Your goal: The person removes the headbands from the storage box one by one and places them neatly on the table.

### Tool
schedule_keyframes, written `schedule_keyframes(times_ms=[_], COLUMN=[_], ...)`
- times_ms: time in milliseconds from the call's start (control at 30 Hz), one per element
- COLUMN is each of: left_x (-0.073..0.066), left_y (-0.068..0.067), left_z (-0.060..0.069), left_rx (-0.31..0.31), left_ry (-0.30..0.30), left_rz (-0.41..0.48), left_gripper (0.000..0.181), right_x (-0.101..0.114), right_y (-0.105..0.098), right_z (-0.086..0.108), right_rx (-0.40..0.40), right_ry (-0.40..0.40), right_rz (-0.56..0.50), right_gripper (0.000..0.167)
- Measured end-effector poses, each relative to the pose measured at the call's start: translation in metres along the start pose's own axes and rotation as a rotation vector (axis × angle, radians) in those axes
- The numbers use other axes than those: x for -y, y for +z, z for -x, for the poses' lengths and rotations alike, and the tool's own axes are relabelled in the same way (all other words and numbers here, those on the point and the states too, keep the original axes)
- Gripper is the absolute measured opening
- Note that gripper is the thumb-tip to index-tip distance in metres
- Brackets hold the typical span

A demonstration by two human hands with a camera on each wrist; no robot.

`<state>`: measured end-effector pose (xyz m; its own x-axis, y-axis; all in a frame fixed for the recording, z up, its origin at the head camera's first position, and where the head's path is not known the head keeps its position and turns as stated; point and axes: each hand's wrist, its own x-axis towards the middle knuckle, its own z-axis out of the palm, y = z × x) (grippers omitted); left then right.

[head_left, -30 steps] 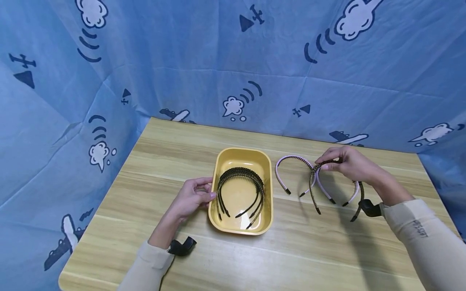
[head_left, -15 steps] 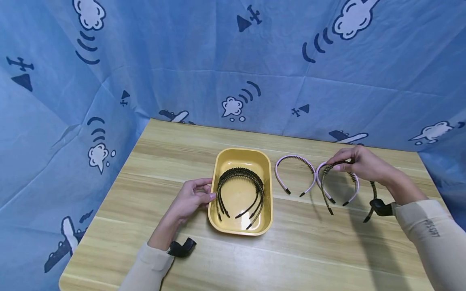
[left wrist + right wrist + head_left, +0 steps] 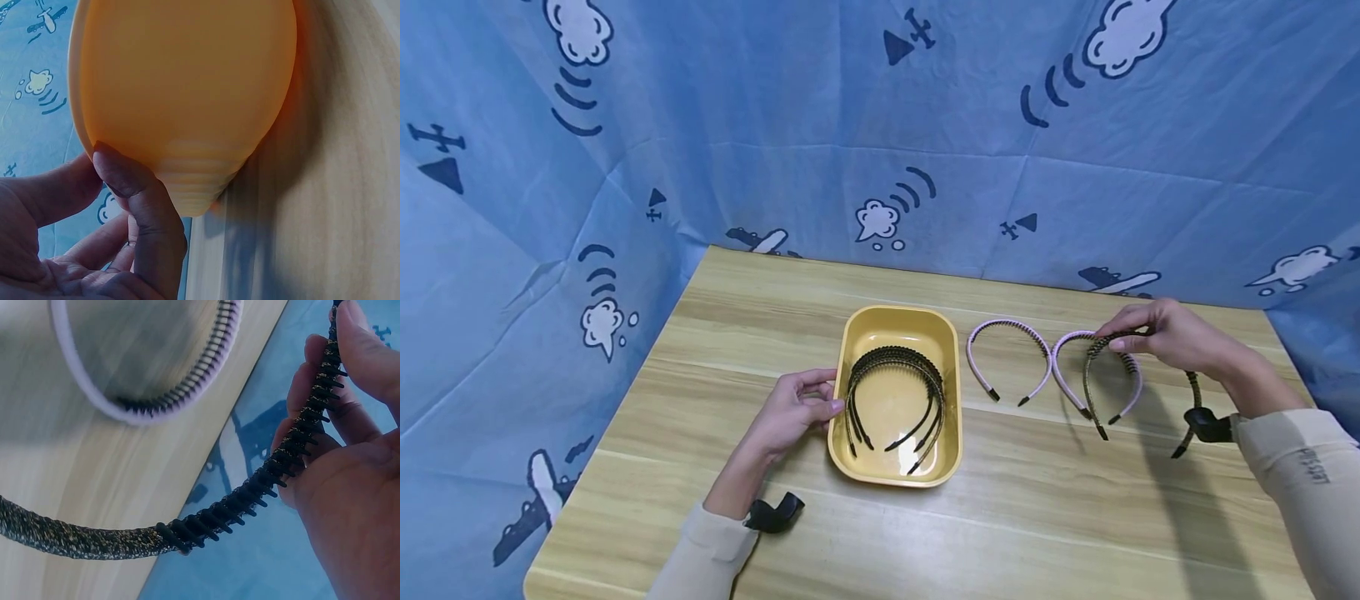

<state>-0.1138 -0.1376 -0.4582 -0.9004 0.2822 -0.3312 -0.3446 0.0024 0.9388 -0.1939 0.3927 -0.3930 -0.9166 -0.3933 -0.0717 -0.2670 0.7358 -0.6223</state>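
Note:
My left hand (image 3: 797, 410) pinches the left rim of a yellow plastic tub (image 3: 895, 482), thumb on the inner side and fingers outside. Inside the tub lie several dark toothed headbands (image 3: 897, 357), nested together. At the right, my right hand (image 3: 1172, 335) pinches the top of a black-and-gold toothed headband (image 3: 1092, 392) between thumb and fingers, its two ends pointing toward me. In the right wrist view the headband's black teeth (image 3: 240, 500) show clearly. Partly behind it lies a lilac headband (image 3: 1060, 367); another lilac headband (image 3: 973, 367) lies beside that one, nearer the tub.
Everything stands on a wood-grain table (image 3: 880, 550). A blue printed cloth (image 3: 790, 100) hangs along its back and left side. The right arm casts a shadow across the table's right part.
My right hand has moved to the right with the black-and-gold headband, away from between the two lilac ones. The left hand keeps its grip on the tub's rim.

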Motion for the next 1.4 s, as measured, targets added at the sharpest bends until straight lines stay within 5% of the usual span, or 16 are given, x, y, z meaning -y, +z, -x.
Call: schedule_keyframes(times_ms=[1400], left_x=[-0.002], left_y=[0.000], left_z=[0.000], left_rx=[-0.018], left_ry=[-0.020], left_rz=[-0.019], left_gripper=[0.060], right_x=[-0.084], right_y=[-0.029], right_z=[0.015], right_rx=[0.135], right_ry=[0.255], right_rz=[0.044], right_gripper=[0.026])
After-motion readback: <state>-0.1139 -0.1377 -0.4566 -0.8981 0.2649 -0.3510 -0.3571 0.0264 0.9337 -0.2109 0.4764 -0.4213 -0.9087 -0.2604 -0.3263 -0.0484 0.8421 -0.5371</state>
